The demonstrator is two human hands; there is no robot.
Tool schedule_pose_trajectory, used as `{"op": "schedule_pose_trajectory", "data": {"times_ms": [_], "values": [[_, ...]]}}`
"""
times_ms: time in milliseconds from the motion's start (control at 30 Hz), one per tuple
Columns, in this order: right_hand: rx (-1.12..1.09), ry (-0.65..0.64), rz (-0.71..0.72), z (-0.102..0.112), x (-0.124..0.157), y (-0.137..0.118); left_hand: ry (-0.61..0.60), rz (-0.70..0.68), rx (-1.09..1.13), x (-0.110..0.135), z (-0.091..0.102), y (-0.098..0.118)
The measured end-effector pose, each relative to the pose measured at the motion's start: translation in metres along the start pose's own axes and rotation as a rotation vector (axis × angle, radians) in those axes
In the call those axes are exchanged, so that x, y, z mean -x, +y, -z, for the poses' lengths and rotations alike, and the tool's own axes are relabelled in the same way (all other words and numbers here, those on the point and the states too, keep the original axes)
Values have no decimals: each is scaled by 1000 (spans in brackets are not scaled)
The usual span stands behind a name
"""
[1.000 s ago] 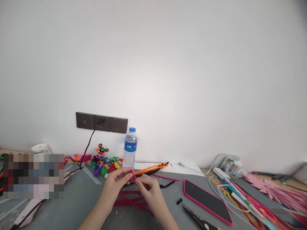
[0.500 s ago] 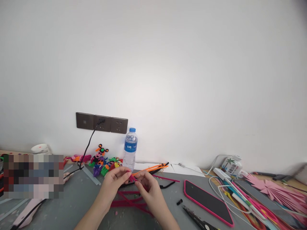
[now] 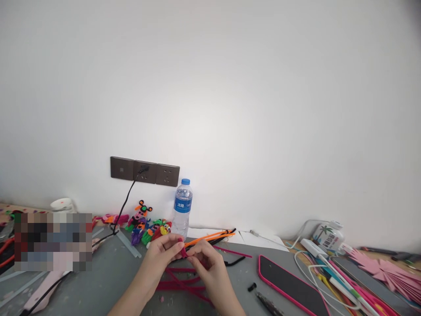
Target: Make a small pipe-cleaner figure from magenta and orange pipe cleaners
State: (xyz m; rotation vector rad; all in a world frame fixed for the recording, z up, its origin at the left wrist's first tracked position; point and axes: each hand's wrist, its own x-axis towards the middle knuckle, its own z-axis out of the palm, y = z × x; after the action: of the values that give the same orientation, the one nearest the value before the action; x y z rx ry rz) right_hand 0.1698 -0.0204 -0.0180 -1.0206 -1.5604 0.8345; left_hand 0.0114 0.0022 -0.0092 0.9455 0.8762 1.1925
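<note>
My left hand (image 3: 161,256) and right hand (image 3: 207,261) pinch the pink piece (image 3: 183,252), mostly hidden; at the view's five o'clock, a black tool (image 3: 267,303) runs off-frame!

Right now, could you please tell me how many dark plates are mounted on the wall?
3, side by side in one row: the left plate, the middle plate with a black plug in it, and the right plate, nearest the water bottle. None looks hidden.

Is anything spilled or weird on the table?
Nothing looks spilled; the bottle stands upright. The pink strips lie crisscrossed, a bit messy, and a blocky blur oddly hides part of the picture at left.
</note>
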Motion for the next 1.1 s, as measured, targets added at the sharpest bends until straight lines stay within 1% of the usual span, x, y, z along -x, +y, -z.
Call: {"op": "schedule_pose_trajectory", "data": {"times_ms": [133, 333, 500, 700, 900, 1000, 1067, 1100], "values": [[18, -2, 36, 1, 0, 0, -26, 27, 24, 3, -2, 1], [34, -13, 56, 4, -2, -4, -54, 15, 43, 3, -4, 3], [33, -2, 5, 4, 0, -8, -39, 21, 54, 3, -2, 3], [-12, -69, 3, 8, 1, -14, -57, 40, 44, 5, -5, 3], [3, -149, -34, 15, 1, -16, -117, 102, 26, 6, -4, 4], [-35, -118, -59, 18, 1, -15, -73, 103, 3, 5, -2, 6], [-70, -55, -41, 20, -1, -14, -43, 82, -49, 4, -1, 9], [-91, -16, -30, 21, -2, -13, -60, 76, -91, 5, -1, 10]]}}
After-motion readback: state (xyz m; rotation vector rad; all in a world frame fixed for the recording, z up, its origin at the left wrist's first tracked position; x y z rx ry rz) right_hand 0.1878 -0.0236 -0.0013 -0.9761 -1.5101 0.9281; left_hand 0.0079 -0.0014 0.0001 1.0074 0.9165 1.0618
